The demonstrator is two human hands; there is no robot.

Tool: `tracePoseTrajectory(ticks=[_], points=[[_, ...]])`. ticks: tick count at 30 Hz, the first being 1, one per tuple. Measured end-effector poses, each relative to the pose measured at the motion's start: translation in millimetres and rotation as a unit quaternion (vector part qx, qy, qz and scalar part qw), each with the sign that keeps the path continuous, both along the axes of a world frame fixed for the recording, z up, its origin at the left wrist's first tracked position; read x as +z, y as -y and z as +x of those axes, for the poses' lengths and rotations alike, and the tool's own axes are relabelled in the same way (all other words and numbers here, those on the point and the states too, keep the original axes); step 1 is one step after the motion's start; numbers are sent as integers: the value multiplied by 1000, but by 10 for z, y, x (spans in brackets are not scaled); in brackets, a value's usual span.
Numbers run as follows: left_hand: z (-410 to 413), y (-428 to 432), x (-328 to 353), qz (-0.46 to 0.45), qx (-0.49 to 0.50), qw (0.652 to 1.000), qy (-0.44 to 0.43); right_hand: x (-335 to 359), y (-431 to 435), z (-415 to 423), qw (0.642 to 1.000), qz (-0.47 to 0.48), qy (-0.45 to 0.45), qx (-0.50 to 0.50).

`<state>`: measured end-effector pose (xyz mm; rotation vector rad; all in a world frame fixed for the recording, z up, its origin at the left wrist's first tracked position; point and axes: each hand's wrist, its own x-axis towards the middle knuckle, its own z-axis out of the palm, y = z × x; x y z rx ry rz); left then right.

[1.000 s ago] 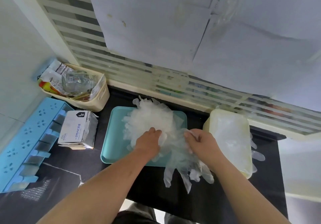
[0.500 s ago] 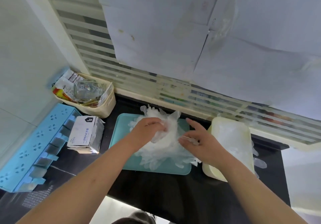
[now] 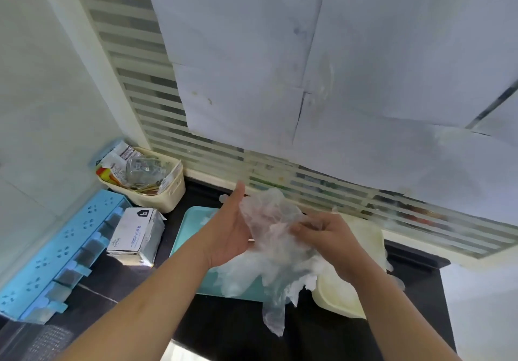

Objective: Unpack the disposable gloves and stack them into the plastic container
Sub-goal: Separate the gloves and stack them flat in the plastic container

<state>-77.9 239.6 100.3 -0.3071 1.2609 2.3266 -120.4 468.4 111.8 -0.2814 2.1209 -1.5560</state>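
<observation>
So the wad of clear disposable gloves (image 3: 269,217) is up off the teal tray (image 3: 182,244), sandwiched between both hands. More of the pile lies on the tray below, and one glove dangles past the tray's front edge.

Left hand (image 3: 231,231) is flat and open, fingers straight, palm pushed against the side of the wad. Right hand (image 3: 333,238) has its fingers curled in, pinching the film from the other side. The cream plastic container (image 3: 340,299) sits just right of the tray, partly under the right forearm.

Tip for this bit, imo: square the bunch up before moving it, using the flat palm as a backstop while the right hand gathers the loose ends. That film looks slippery and clingy, so tuck the dangler in first or it'll probably drag over the black counter (image 3: 238,330) or snag the container rim. Then lower it in flat, don't stuff.
</observation>
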Motion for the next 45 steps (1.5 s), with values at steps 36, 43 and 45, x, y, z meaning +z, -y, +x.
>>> tracePoseTrajectory(ticks=[36,43,45], points=[[-1179,-2293,-1309,-569,-150,803,-95,-417,-1977,-148,974,-21,171,-146],[-992,-2024,-1154,-452,123,876,-117,-895,-1743,-678,978,87,133,-132],[-890,-1903,-1019,-495,190,835,-149,-1053,-1658,-806,978,129,113,-115]])
